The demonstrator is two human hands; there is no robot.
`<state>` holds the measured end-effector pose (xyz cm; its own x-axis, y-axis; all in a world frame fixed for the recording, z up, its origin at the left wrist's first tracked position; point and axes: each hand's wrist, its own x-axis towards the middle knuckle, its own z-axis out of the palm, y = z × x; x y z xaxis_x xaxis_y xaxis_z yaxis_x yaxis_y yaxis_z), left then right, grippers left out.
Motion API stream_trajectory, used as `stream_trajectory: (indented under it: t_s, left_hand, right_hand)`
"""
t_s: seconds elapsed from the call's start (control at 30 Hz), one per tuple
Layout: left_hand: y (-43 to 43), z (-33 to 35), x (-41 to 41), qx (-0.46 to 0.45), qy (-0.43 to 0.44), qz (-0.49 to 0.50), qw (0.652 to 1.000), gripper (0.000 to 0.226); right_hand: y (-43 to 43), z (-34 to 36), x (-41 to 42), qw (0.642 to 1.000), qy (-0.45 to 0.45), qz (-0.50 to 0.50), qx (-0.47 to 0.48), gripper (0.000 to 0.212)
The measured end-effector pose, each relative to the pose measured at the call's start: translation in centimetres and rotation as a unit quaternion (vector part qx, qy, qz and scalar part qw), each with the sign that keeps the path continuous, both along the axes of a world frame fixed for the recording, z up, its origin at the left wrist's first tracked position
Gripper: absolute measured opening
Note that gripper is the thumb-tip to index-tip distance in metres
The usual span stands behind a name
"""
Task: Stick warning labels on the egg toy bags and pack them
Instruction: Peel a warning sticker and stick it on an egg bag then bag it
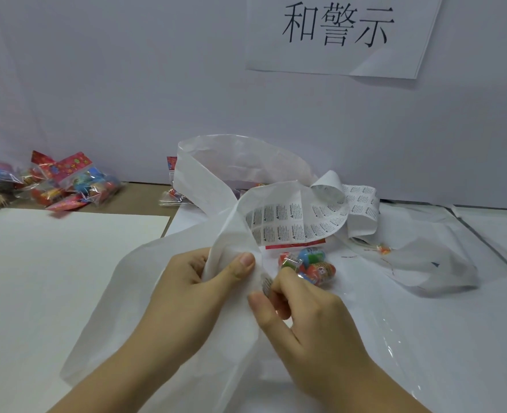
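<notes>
The left hand grips one label strip, the right hand pinches one label, and one egg toy bag lies just beyond.

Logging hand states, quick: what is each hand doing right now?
Left hand: grips the label strip, thumb on top.
Right hand: pinches one label at the strip's edge.

Curled white label strip behind a clear egg toy bag; other bags far left.
</notes>
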<state>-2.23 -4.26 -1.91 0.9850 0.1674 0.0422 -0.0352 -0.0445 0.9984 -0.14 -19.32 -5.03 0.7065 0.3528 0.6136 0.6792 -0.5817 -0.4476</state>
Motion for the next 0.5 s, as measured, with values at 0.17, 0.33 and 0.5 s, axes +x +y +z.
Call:
stream_trajectory:
  t_s: [0.17,0.33,0.5]
  left_hand:
    - [-0.09,-0.17,-0.11,-0.058,0.027,-0.017,0.998,0.034]
    - [-0.10,-0.33,0.01,-0.033,0.028,0.003,0.999,0.039]
    - [-0.67,-0.43,0.01,-0.014,0.019,0.022,0.999,0.028]
  right_hand:
    - [0.27,0.12,-0.05,0.999,-0.030,-0.032,-0.013,0.030]
    - [0.62,0.08,-0.22,0.991,-0.086,-0.063,-0.080,0.030]
    - [0.71,-0.14,-0.13,0.989,-0.091,-0.066,-0.100,0.028]
